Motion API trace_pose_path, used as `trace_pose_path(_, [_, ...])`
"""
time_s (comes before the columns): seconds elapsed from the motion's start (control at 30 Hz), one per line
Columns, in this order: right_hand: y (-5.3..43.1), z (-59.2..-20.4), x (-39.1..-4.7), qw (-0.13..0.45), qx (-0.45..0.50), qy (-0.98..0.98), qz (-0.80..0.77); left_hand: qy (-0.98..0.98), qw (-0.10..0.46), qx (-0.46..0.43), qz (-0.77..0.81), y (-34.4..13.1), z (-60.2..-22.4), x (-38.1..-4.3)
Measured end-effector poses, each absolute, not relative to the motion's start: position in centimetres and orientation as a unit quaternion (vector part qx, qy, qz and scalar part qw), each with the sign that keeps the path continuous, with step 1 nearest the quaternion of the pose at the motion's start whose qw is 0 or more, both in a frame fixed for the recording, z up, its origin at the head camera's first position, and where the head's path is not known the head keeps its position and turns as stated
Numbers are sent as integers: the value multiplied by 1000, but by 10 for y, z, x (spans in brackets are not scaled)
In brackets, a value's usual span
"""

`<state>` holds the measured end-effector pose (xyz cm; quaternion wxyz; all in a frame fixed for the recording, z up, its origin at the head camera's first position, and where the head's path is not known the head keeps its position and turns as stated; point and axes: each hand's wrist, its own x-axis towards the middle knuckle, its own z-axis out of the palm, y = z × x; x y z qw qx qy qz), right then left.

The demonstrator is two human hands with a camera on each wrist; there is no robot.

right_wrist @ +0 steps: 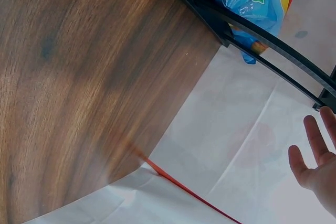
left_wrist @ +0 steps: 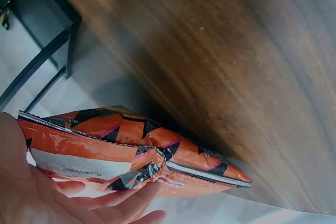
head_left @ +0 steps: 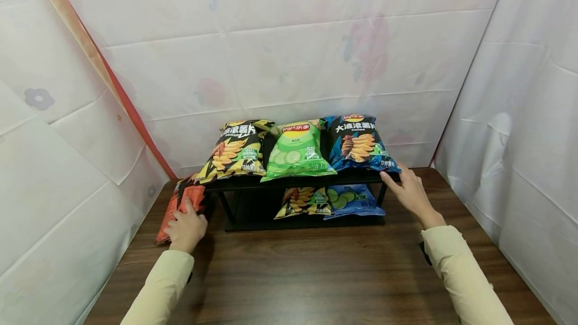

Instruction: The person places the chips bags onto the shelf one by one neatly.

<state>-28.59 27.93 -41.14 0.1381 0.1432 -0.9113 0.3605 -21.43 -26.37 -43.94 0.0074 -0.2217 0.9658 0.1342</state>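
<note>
My left hand (head_left: 187, 228) lies against an orange-and-black chip bag (head_left: 172, 217) beside the shelf's left end. In the left wrist view, its fingers (left_wrist: 126, 203) are fairly straight along the side of that bag (left_wrist: 86, 148); the thumb's contact is hidden. My right hand (head_left: 410, 192) reaches to the right end of a black two-tier shelf (head_left: 298, 180). Its thumb is near the lower corner of a blue Lay's bag (head_left: 358, 142). Spread, straight fingers of the right hand (right_wrist: 315, 156) show in the right wrist view, close to the shelf frame.
Upright on the top tier are a black-and-yellow chip bag (head_left: 237, 149) and a green Lay's bag (head_left: 298, 149). The lower tier holds another black-and-yellow bag (head_left: 304, 202) and a blue bag with limes (head_left: 352, 200). White printed cloth (head_left: 293, 64) surrounds the wooden table (head_left: 307, 270).
</note>
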Motion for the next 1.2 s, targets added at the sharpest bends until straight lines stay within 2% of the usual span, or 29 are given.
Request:
trace_pose_path(1.0, [279,-413,-286,136,141,-910,365,944,24,-224,239,-274,-406,-215])
trace_pose_path(1.2, [279,-413,-286,137,141,-910,364,949,7,-202,243,-276,-402,-215])
